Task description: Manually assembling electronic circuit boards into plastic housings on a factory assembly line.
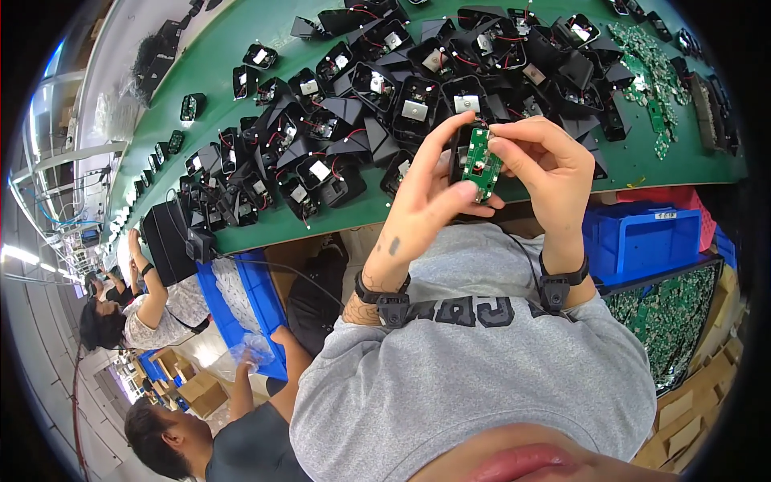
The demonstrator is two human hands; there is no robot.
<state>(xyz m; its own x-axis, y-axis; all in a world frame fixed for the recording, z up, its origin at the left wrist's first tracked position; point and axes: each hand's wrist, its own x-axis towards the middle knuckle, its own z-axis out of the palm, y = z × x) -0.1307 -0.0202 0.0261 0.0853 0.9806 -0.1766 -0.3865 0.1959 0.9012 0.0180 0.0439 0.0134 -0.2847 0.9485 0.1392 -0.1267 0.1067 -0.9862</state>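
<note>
A narrow green circuit board (480,153) is held up between my two hands, over the near edge of the green table. My left hand (422,197) curls around its left side, with the thumb pressed on the board's lower end. Thumb and forefinger of my right hand (554,165) pinch at the upper right edge of the board. Something dark, partly hidden by the board and my fingers, shows behind it; whether it is a housing I cannot tell. Just beyond my hands lie open black plastic housings (415,90) with red wires and silvery blocks inside.
The green table (273,226) bears many black housings and, at the far right, a heap of green circuit boards (642,68). At right stand a blue bin (642,269) and a tray of boards (666,317). Two people (173,434) work at left, near a blue crate (277,365).
</note>
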